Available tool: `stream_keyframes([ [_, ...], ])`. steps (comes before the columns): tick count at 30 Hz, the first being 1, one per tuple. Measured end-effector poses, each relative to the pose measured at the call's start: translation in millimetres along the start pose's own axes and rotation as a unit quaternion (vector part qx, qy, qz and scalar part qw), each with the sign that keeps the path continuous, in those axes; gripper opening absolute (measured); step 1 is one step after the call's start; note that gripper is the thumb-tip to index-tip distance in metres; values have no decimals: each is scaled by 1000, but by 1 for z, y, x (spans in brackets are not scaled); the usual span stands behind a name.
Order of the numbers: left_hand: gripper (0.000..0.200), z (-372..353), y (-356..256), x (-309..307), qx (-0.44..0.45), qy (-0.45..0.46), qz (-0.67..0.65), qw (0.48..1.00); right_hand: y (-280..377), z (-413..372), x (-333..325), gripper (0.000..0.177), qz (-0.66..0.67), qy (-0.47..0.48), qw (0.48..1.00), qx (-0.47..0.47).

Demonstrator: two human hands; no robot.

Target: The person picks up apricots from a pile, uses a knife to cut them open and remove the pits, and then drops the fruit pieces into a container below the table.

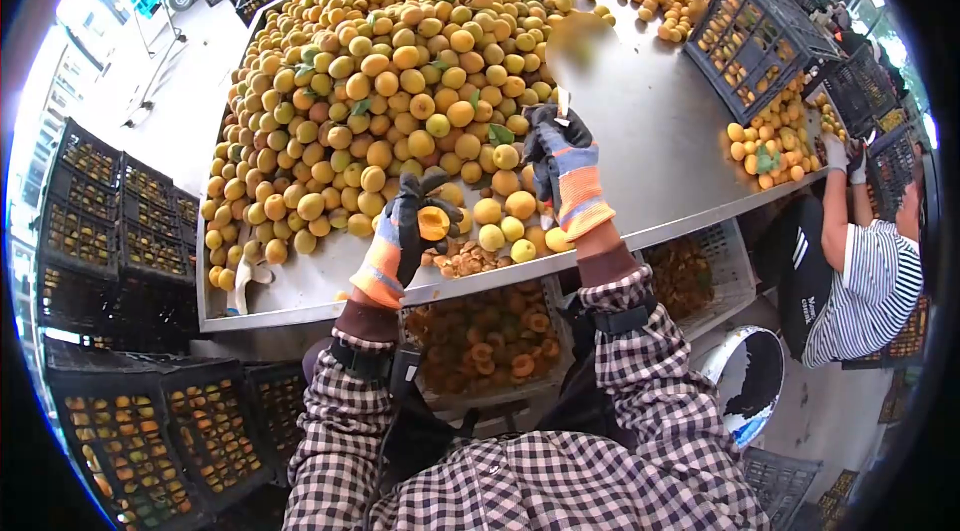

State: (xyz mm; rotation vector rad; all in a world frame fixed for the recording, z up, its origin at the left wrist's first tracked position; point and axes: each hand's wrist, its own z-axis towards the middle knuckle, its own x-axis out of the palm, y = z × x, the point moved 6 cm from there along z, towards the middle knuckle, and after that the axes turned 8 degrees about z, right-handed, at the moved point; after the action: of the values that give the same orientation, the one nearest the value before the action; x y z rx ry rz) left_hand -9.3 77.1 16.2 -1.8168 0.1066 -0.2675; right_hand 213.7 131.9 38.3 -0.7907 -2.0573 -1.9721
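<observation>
My left hand (404, 223), in a dark glove with an orange cuff, is closed around an apricot (433, 223) whose bright orange flesh seems to show. My right hand (562, 153), gloved the same way, grips a small knife (563, 105); only a pale, narrow part of it sticks out above the fingers. Between the hands, loose apricots (488, 211) lie near the front edge of the metal table (650, 121). Beside the left hand is a small heap of brownish pits or scraps (468, 258). A large pile of whole apricots (400, 61) rises just beyond both hands.
Below the table edge stand a crate of halved apricots (485, 341) and another pale crate (735, 266). A tipped black crate (755, 41) spills fruit at right, near a co-worker in a striped shirt (875, 281). Stacked crates (120, 206) stand left; a white bucket (745, 381) sits right.
</observation>
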Motion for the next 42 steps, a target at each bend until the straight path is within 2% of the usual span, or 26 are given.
stream_keyframes([
  [2, 67, -10, -3, 7, -5, 23, -6, 1000, 4, 3, -13, 17, -25, 17, 999, -19],
  [4, 55, -25, -10, 25, 43, 133, 30, 990, 4, 10, -21, 24, -205, 69, 970, -115],
  [5, 51, -29, -10, 34, 62, 202, 57, 976, 3, 13, -30, 35, -408, 69, 909, -53],
  [6, 53, -40, -20, 45, 97, 228, 123, 961, 3, 10, -32, 35, -409, 70, 908, -54],
  [8, 54, -46, -6, 55, 8, 238, -29, 971, 4, 4, -30, 42, -479, 106, 866, -92],
  [12, 55, -36, -16, 43, 29, 196, -15, 980, -6, 7, -18, 43, -554, 76, 824, -91],
  [13, 55, -33, -14, 37, 28, 180, -5, 983, 2, 1, -3, 46, -594, 92, 795, -76],
  [14, 54, -29, -12, 33, 28, 163, 5, 986, -4, 5, 0, 46, -595, 94, 794, -80],
  [16, 54, -29, -8, 29, 31, 161, 2, 986, -15, 9, 10, 58, -659, 96, 738, -108],
  [21, 48, -24, -1, 24, 37, 139, -9, 990, -28, 15, 21, 55, -733, 85, 664, -121],
  [22, 47, -24, 0, 23, 38, 140, 0, 989, -27, 17, 23, 55, -733, 89, 663, -124],
  [24, 43, -22, 5, 17, 22, 132, -31, 991, -31, 19, 22, 57, -718, 103, 687, -39],
  [25, 43, -17, 8, 10, 44, 88, -1, 995, -25, 13, 28, 57, -685, 113, 716, -74],
  [26, 44, -11, 12, 3, 67, 43, 28, 996, -18, 7, 30, 54, -610, 147, 774, -87],
  [27, 53, -9, 0, 0, 135, -6, 84, 987, -19, 1, 35, 51, -521, 191, 827, -89],
  [28, 53, -9, -3, 0, 136, -16, 81, 987, -22, -5, 41, 48, -425, 234, 870, -87],
  [29, 56, -12, -10, -1, 173, -31, 99, 979, -25, -15, 42, 45, -383, 262, 883, -73],
  [30, 59, -15, -19, -1, 208, -44, 120, 970, -28, -25, 46, 43, -348, 278, 893, -60],
  [32, 59, -9, -11, -1, 181, 33, 120, 976, -33, -39, 55, 43, -303, 306, 902, -40],
  [33, 56, -10, -12, -3, 165, 28, 131, 977, -30, -43, 57, 36, -349, 309, 882, -68],
  [35, 54, -10, -15, -1, 153, 26, 143, 977, -25, -44, 53, 31, -339, 292, 888, -108],
  [37, 50, -11, -10, -7, 93, 6, -37, 995, -4, -56, 56, 23, -360, 260, 881, -166],
  [38, 50, -10, -8, -10, 95, 4, -36, 995, 5, -64, 60, 23, -359, 262, 880, -168],
  [40, 53, -9, -17, -20, 186, -41, 33, 981, 9, -74, 58, 25, -363, 251, 891, -111],
  [41, 55, -8, -16, -24, 182, -48, 32, 982, -2, -74, 51, 25, -308, 272, 903, -125],
  [42, 55, -7, -17, -26, 183, -49, 32, 981, -8, -75, 53, 23, -317, 306, 889, -128],
])
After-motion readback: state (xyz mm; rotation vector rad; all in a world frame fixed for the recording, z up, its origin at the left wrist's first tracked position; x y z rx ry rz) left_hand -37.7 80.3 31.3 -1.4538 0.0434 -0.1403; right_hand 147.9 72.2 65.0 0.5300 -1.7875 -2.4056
